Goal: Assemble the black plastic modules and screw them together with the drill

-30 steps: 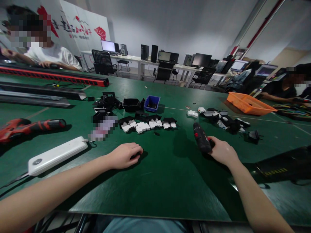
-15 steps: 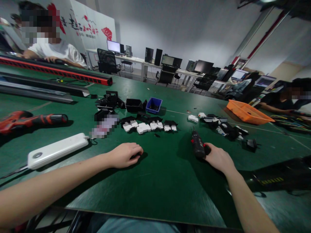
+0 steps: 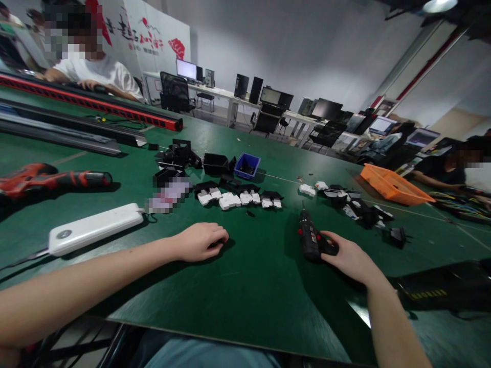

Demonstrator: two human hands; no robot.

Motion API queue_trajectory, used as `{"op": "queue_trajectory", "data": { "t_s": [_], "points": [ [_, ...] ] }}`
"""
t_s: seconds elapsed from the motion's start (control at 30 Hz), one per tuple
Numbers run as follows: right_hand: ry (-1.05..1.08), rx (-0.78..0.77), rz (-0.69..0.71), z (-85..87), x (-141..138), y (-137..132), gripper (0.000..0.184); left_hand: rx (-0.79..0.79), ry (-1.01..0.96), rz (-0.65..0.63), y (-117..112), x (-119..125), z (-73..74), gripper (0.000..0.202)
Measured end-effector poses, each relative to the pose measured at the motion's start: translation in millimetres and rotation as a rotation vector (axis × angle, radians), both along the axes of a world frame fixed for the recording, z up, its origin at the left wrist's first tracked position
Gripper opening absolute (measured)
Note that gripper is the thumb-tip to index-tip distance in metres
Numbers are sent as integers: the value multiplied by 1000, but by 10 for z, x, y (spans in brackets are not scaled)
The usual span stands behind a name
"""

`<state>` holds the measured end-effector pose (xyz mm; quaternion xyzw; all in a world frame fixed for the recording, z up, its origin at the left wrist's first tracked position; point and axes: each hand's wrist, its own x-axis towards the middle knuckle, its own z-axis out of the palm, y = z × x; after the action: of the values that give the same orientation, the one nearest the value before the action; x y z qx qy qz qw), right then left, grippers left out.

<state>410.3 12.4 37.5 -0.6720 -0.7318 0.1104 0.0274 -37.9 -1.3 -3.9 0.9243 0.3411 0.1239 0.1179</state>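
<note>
My right hand (image 3: 345, 257) grips the handle of a black electric screwdriver (image 3: 308, 237) with red buttons, which lies low on the green table (image 3: 249, 286) with its tip pointing away from me. My left hand (image 3: 201, 241) rests on the table with its fingers curled over a small dark thing that I cannot make out. A row of black and white plug parts (image 3: 238, 197) lies just beyond both hands.
A white power bank (image 3: 94, 228) and a red drill (image 3: 46, 179) lie at the left. A blue bin (image 3: 247, 165), black bins (image 3: 215, 163), more parts (image 3: 356, 207) and an orange tray (image 3: 391, 185) sit farther off. Red and grey rails (image 3: 95, 120) cross the far left. Other people work at both sides.
My right hand has lowered the screwdriver from tilted upright down to the table and drawn it slightly left. The view has shifted a little. My left hand stays put.
</note>
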Motion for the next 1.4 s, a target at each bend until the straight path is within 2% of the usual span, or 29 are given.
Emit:
{"op": "queue_trajectory", "data": {
  "t_s": [0.1,0.17,0.27,0.37,0.4,0.47,0.53,0.63,0.73,0.8,0.9,1.03,1.17,1.27,1.4],
  "points": [
    [15,52,-41,-31,91,34,61,12,-10,-2,-2,-7,-9,15],
    [50,93,-17,-46,122,49,54,19,-23,-5,-4,-14,-20,15],
    [80,267,-3,-21,27,40,45,28,-37,-11,-7,-27,-35,15],
    [79,518,1,42,-312,24,39,32,-44,-11,-8,-33,-39,14],
    [93,547,34,58,-472,37,36,31,-43,-10,-9,-33,-37,14],
    [132,524,83,59,-823,123,37,27,-32,-6,-11,-28,-29,14],
    [155,499,103,14,-1163,301,47,24,-18,0,-14,-21,-18,14],
    [115,495,-9,-111,-1562,688,67,25,-2,7,-20,-16,-6,13],
    [79,481,-130,-231,-1783,1056,79,35,3,9,-27,-21,-8,13],
    [101,422,-171,-282,-1839,1222,77,41,5,7,-29,-25,-15,14],
    [176,350,-197,-319,-1828,1334,66,43,4,4,-28,-25,-24,14],
    [318,472,-154,-356,-1757,1341,55,39,-7,-4,-20,-18,-26,15],
    [523,619,-90,-457,-1710,1360,56,35,-13,-10,-11,-16,-23,15],
    [646,623,-96,-549,-1711,1387,55,34,-10,-4,-13,-15,-17,15],
    [677,641,-77,-593,-1758,1352,51,28,-4,-3,-17,-14,-10,15]
  ]
}}
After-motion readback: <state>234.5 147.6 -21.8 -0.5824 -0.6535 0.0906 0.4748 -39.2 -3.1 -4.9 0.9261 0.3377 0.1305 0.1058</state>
